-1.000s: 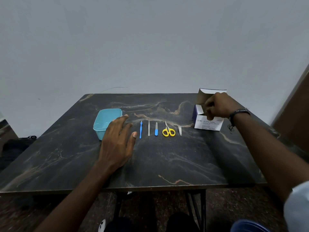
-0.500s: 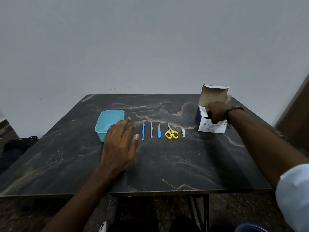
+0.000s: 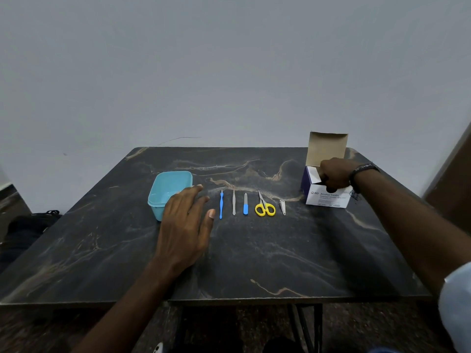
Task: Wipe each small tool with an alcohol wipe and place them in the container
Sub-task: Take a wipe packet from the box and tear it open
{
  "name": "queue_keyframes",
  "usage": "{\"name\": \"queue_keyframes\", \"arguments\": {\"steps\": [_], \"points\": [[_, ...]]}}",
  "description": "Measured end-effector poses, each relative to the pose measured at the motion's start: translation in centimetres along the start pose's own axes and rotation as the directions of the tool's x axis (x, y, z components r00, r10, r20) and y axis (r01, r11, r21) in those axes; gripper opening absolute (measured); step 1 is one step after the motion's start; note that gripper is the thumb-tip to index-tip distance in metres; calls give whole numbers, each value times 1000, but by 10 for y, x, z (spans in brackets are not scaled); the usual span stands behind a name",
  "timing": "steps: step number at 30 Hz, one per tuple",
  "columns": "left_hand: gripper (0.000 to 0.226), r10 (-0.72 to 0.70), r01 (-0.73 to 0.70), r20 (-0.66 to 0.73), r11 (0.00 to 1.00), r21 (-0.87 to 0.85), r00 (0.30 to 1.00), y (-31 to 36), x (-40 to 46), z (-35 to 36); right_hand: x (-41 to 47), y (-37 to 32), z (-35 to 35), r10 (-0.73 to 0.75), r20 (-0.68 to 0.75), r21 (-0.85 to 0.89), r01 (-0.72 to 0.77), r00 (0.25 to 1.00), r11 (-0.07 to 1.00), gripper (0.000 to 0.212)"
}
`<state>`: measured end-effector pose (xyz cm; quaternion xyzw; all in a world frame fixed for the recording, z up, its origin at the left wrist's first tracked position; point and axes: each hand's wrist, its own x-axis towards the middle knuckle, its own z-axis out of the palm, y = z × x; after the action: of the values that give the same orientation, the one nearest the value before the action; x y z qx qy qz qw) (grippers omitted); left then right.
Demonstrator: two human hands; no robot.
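My right grip [image 3: 334,175] reaching inside alcohol swab box [image 3: 327,197], fingers hidden, state unclear; my left grip [image 3: 184,220] flat, released on desk [image 3: 254,250]; tools at 3 o'clock of it.

Tools [image 3: 245,204] between container [image 3: 170,191] and box [image 3: 327,197]

Dark marble-patterned table [image 3: 254,250] with tan veining, set against a plain wall. Items lying directly on it, left to right: a light blue plastic container [image 3: 168,192], open-topped; a blue-handled slim tool [image 3: 221,204]; a grey metal tool [image 3: 234,203]; a nail file with blue grip [image 3: 245,204]; yellow-handled scissors [image 3: 264,205]; a small nail clipper [image 3: 282,207]. The five tools lie in a row, parallel and apart. At the far right corner stands a white and purple alcohol swab box [image 3: 328,197], lid flap upright.
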<state>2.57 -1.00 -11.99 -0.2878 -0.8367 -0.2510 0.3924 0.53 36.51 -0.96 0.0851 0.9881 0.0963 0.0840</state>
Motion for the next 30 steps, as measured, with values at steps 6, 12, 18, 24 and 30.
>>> {"name": "queue_keyframes", "arguments": {"steps": [6,12,18,24,30], "points": [[36,1,-1,-2,1000,1,1000,1,0,0,-6,18,-5,-48,-102,-12,47,994,999,21],[39,-17,17,11,1000,-2,1000,0,-1,0,-32,23,-11,-107,-254,22,117,961,993,19],[38,-13,13,8,1000,-6,1000,2,0,-1,-47,29,2,-71,-417,25,90,906,996,14],[37,-13,13,5,1000,-7,1000,3,0,-3,-70,35,25,-86,-570,62,147,817,987,26],[36,-10,10,4,1000,-13,1000,4,0,-3,-88,40,39,-80,-663,60,160,744,985,18]]}}
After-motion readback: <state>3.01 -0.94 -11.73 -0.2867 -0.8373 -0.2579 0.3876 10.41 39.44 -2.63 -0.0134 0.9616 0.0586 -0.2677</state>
